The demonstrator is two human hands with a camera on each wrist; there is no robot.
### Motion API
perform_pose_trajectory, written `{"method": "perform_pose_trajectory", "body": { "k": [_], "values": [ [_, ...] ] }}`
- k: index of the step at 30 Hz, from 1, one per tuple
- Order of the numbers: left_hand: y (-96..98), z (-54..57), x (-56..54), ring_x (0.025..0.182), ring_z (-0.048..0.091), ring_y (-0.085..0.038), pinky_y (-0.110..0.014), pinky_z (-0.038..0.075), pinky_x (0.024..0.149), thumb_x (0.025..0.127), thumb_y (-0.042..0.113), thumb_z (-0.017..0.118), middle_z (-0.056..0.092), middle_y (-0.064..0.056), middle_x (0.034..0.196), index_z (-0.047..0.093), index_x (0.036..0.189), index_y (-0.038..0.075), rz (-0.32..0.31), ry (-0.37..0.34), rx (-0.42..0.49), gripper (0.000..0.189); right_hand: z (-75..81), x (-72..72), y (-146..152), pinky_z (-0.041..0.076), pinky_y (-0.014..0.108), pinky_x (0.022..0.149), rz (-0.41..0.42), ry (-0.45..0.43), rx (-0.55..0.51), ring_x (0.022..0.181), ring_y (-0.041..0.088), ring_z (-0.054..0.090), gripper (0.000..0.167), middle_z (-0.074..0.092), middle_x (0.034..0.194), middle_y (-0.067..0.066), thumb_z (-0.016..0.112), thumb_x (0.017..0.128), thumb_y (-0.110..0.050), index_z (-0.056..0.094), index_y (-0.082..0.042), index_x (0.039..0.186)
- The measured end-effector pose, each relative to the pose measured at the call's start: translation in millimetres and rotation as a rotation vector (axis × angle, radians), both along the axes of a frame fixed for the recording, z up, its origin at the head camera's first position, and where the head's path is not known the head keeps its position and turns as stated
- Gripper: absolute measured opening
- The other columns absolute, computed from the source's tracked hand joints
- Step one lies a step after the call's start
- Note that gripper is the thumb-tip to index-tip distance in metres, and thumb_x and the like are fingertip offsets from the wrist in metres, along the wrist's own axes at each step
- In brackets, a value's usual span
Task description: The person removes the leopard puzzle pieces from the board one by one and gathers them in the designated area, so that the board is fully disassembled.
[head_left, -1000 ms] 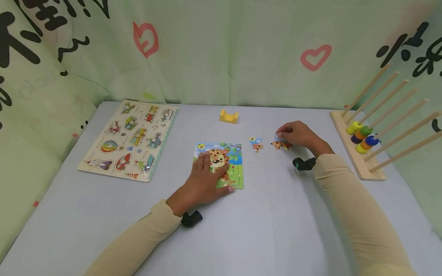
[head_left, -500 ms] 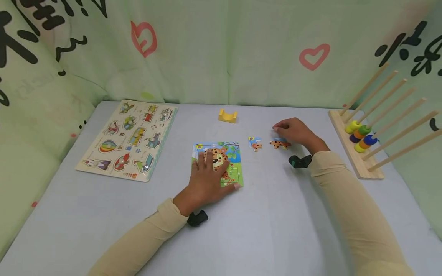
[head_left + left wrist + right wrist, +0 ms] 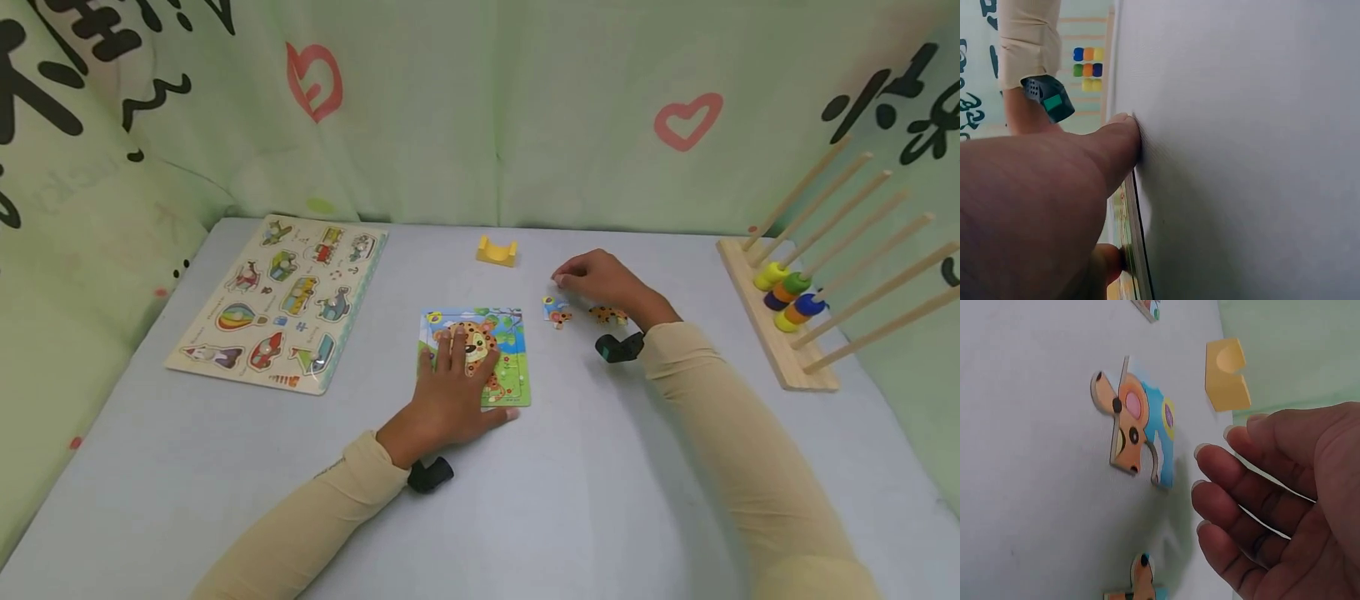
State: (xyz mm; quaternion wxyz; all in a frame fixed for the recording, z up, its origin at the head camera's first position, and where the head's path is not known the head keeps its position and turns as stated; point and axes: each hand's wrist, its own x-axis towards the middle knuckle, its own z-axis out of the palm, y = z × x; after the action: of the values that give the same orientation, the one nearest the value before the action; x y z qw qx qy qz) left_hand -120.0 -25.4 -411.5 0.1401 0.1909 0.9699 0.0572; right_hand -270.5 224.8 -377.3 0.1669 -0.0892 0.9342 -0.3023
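Head: above, farthest, forward and down over the worktop (image 3: pixel 562 500).
Left wrist: very near the left hand (image 3: pixel 453 392), tipped sideways, toward the peg rack (image 3: pixel 776 342).
Right wrist: close beside the right hand (image 3: pixel 603 279), facing a puzzle piece (image 3: pixel 1135 425).
Head and right wrist share: yellow block (image 3: pixel 1222 384).

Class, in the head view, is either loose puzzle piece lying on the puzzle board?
No, the left loose piece and the right loose piece both lie on the table, right of the puzzle board.
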Motion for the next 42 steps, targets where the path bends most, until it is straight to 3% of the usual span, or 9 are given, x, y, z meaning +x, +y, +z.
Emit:
{"method": "perform_pose_trajectory", "body": {
  "k": [6,12,20,27,35,42],
  "values": [
    [2.4,-0.1,0.1,0.143,0.005,-0.048,-0.063,0.012,0.109,0.086,0.078,0.039,0.004,-0.028,0.158,0.022,0.157,0.026,-0.01,0.001,-0.01,0.089,0.4,2.6,-17,0.043,0.044,0.093,0.071,-0.028,-0.029,0.103,0.026,0.056,0.03,0.067,0.112,0.013,0.055,0.099,-0.019,0.067,0.0,0.119],
    [0.2,2.2,2.9,0.143,0.004,-0.047,-0.062,0.012,0.11,0.087,0.076,0.042,0.005,-0.028,0.158,0.024,0.156,0.026,0.008,0.005,0.001,0.087,-2.0,4.0,-31,0.045,0.042,0.092,0.129,-0.043,-0.057,0.103,0.024,0.057,0.031,0.066,0.116,0.011,0.057,0.099,-0.021,0.068,-0.003,0.121],
    [-4.0,1.4,1.4,0.144,0.005,-0.044,-0.06,0.014,0.11,0.1,0.059,0.033,0.008,-0.027,0.158,0.023,0.156,0.028,-0.034,0.031,-0.045,0.065,-3.9,6.8,-40,0.042,0.039,0.089,0.165,-0.058,-0.082,0.1,0.021,0.054,0.03,0.067,0.117,0.008,0.061,0.096,-0.025,0.07,-0.006,0.118],
    [-4.2,-2.3,-0.3,0.144,0.006,-0.044,-0.059,0.015,0.111,0.095,0.066,0.037,0.009,-0.026,0.158,0.023,0.156,0.028,-0.028,0.031,-0.053,0.073,-4.6,7.3,-47,0.041,0.041,0.093,0.181,-0.077,-0.063,0.107,0.021,0.053,0.033,0.066,0.119,0.005,0.062,0.095,-0.031,0.071,-0.009,0.118],
    [-3.5,-1.6,-1.1,0.144,0.006,-0.044,-0.059,0.015,0.111,0.095,0.066,0.037,0.01,-0.026,0.158,0.024,0.156,0.028,-0.03,0.032,-0.062,0.073,-1.6,9.7,-54,0.043,0.036,0.08,0.215,-0.099,-0.065,0.095,0.021,0.053,0.032,0.067,0.115,0.003,0.062,0.094,-0.032,0.072,-0.012,0.117],
    [-3.2,-1.0,-1.2,0.144,0.005,-0.044,-0.059,0.015,0.111,0.096,0.065,0.038,0.009,-0.026,0.158,0.024,0.156,0.028,-0.029,0.032,-0.046,0.072,3.3,9.7,-60,0.042,0.037,0.087,0.275,-0.121,-0.084,0.097,0.019,0.057,0.028,0.071,0.105,0.002,0.063,0.095,-0.028,0.073,-0.009,0.114]
  ]
}}
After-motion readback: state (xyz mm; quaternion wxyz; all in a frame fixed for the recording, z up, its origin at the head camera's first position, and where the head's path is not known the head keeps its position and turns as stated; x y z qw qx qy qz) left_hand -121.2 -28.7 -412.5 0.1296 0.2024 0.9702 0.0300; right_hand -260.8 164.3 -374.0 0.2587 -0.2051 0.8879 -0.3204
